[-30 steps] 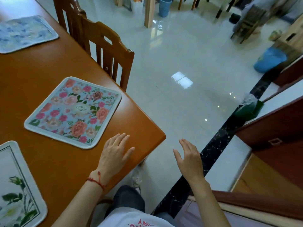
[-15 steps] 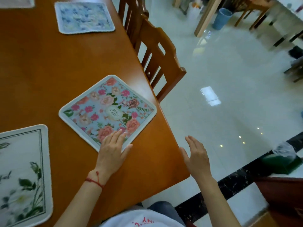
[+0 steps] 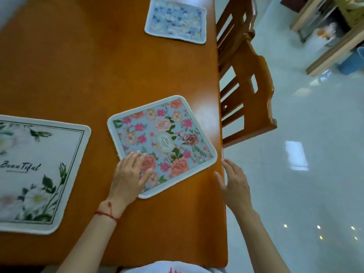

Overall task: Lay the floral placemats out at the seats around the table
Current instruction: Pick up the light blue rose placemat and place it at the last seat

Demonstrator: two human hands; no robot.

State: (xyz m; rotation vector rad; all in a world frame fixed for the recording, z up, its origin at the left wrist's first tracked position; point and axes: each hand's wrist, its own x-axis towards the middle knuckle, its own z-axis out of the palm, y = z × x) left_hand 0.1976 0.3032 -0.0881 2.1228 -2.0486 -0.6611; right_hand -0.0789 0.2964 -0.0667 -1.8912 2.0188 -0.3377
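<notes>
Fingers (image 3: 136, 157) of our left hand (image 3: 129, 178) lie flat and slightly spread on the near corner of the pink rose placemat (image 3: 163, 142), pressing it rather than gripping, we judge so as to pivot it, since it sits skewed to the edge.

Largest first: the wooden counter (image 3: 98, 75) carries everything. On it, to our left, the white "Beautiful" placemat (image 3: 39, 170) lies squared to our end, which looks settled. The two chairs (image 3: 246, 79) are tucked in along the right edge, marking the seats each mat should face. The rose placemat lies beside the nearer chair; the blue floral placemat (image 3: 176, 20) lies farther along, by the other chair, and looks aligned.

Our right hand (image 3: 234, 186) hovers open and empty at the counter's edge, fingers loosely extended, touching no mat, probably ready to take the far corner.
</notes>
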